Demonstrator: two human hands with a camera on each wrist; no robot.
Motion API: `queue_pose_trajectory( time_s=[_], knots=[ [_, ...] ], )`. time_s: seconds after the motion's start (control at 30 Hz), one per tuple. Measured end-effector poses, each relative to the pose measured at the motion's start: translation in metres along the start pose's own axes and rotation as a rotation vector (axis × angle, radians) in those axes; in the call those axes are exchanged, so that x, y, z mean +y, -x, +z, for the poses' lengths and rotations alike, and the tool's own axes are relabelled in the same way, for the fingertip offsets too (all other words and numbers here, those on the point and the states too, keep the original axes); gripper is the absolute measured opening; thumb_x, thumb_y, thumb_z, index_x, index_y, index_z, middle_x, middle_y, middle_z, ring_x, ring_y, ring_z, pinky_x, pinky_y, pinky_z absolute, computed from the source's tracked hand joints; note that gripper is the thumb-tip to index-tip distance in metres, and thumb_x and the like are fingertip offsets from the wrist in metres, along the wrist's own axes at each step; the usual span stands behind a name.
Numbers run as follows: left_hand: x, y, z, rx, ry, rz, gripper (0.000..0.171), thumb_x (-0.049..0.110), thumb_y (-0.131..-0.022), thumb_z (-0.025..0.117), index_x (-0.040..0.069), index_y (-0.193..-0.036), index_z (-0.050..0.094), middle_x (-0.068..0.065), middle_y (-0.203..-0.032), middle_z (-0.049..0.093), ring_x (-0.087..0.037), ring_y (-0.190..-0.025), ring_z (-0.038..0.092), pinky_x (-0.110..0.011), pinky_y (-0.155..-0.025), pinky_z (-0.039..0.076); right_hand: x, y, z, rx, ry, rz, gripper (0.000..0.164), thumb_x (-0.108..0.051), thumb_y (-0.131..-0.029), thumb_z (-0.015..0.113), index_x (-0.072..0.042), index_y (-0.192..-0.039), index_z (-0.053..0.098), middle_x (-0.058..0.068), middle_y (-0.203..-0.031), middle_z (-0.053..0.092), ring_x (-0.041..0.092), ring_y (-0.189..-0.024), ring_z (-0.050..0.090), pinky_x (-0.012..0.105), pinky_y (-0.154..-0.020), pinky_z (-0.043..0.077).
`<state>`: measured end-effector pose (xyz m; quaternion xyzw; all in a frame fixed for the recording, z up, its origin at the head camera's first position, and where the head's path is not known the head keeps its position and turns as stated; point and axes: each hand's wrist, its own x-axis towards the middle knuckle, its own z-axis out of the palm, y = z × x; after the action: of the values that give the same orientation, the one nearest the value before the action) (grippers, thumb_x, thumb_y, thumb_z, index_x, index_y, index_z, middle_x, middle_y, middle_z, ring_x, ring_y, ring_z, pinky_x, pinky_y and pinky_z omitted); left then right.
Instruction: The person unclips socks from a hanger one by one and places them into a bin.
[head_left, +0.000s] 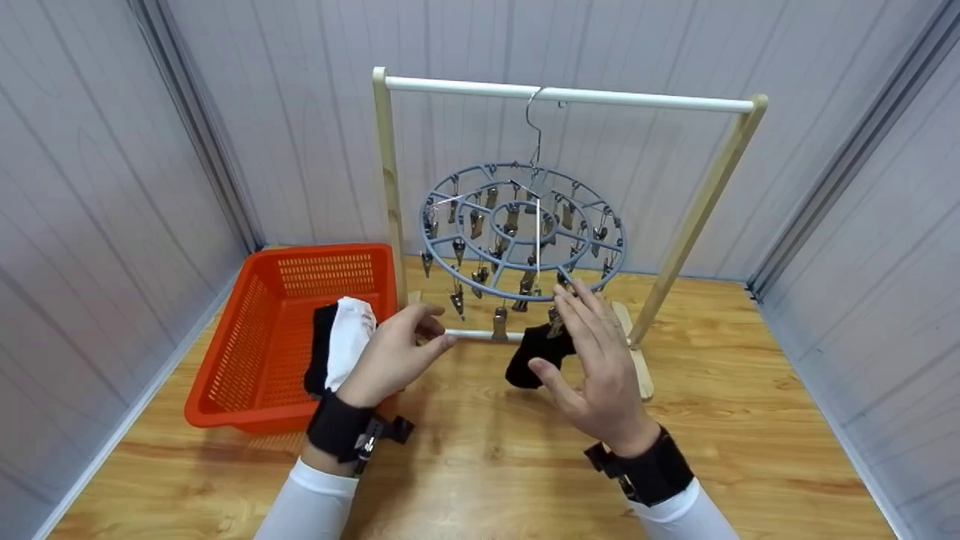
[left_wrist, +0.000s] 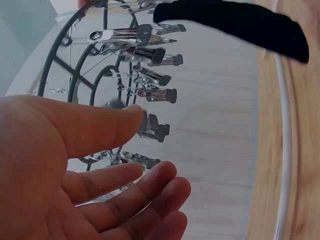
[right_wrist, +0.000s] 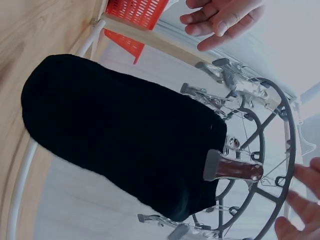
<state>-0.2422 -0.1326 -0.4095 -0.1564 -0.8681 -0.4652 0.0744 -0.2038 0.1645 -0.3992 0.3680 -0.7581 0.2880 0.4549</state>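
Note:
A round grey-blue clip hanger [head_left: 517, 298] with several metal clips hangs in front of me. From one clip [right_wrist: 232, 168] at its near right side a black sock [right_wrist: 120, 135] dangles, toe down. My right hand [head_left: 604, 379] is beside this sock with fingers extended, fingertips right at the hanger's rim in the right wrist view. Left of the hanger, my left hand [head_left: 397, 349] holds nothing, its fingers loosely bent and thumb apart from them. In the left wrist view several clips [left_wrist: 157, 95] show beyond that hand, with the black sock above.
An orange basket [head_left: 247, 416] stands on the wooden table at left, holding a white sock [head_left: 350, 330] and a black piece of cloth [head_left: 321, 341]. The hanger's hook sits over the white bar [head_left: 637, 99] of a wooden-legged rack. Panelled walls enclose the back and sides.

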Motion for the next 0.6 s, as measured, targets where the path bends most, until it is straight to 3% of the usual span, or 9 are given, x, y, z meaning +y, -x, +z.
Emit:
queue_pose_trajectory(
  time_s=[0.13,0.27,0.47,0.6],
  knots=[
    [0.003,0.001,0.004,-0.015,0.024,0.013,0.042,0.021,-0.100,0.086,0.006,-0.137,0.071,-0.003,-0.110,0.077,-0.023,-0.102,0.073,-0.049,-0.095,0.060,0.003,-0.003,-0.001,0.064,-0.049,-0.007,0.074,-0.046,-0.112,0.067,0.015,-0.153,0.054,0.031,-0.161,0.054,0.049,-0.155,0.044,0.057,-0.132,0.028],
    [0.005,0.003,0.012,-0.045,0.021,0.009,0.044,0.023,-0.100,0.086,0.007,-0.139,0.071,-0.007,-0.120,0.077,-0.025,-0.110,0.073,-0.049,-0.098,0.060,0.008,-0.002,-0.003,0.097,-0.018,0.059,0.077,-0.046,-0.112,0.065,0.016,-0.155,0.049,0.028,-0.167,0.048,0.047,-0.159,0.039,0.056,-0.134,0.024],
    [0.008,0.004,0.032,-0.101,-0.011,-0.013,0.059,0.034,-0.099,0.088,0.006,-0.146,0.065,-0.015,-0.139,0.072,-0.033,-0.124,0.070,-0.052,-0.104,0.058,0.011,0.003,-0.002,0.031,0.057,0.163,0.082,-0.051,-0.112,0.062,0.013,-0.160,0.044,0.027,-0.171,0.043,0.049,-0.160,0.034,0.058,-0.134,0.020],
    [0.010,0.006,0.044,-0.123,-0.013,-0.010,0.066,0.037,-0.097,0.089,0.004,-0.146,0.061,-0.019,-0.142,0.070,-0.038,-0.127,0.069,-0.056,-0.107,0.056,0.009,0.004,-0.001,-0.019,0.084,0.179,0.085,-0.055,-0.113,0.059,0.014,-0.161,0.043,0.028,-0.169,0.044,0.049,-0.160,0.035,0.057,-0.134,0.021]
  ],
)
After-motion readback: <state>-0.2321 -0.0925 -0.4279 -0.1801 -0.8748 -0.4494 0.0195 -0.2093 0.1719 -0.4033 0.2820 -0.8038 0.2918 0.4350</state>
